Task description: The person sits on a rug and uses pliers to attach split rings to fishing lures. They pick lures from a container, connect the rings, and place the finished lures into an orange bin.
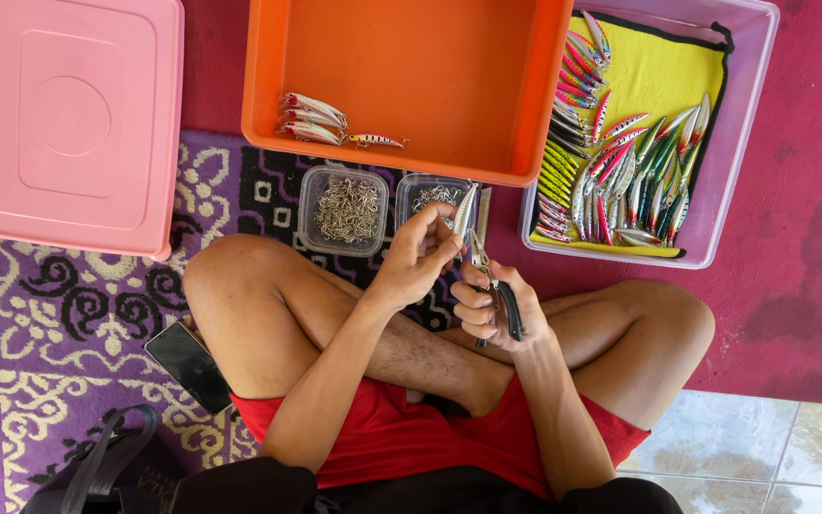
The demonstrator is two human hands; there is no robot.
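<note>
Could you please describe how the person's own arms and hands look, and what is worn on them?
Both arms are bare from the upper arm down: no sleeves reach them, and no gloves cover the left hand or the right hand. I see no watch, bracelet or ring on the wrists or fingers, though small items could be missed. The forearms are slim, the fingers long. Below them, the person wears red shorts.

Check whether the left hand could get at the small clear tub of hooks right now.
Probably not yet: the left hand is pinching a silver lure. The hook tub sits open just beyond it, nothing between.
</note>
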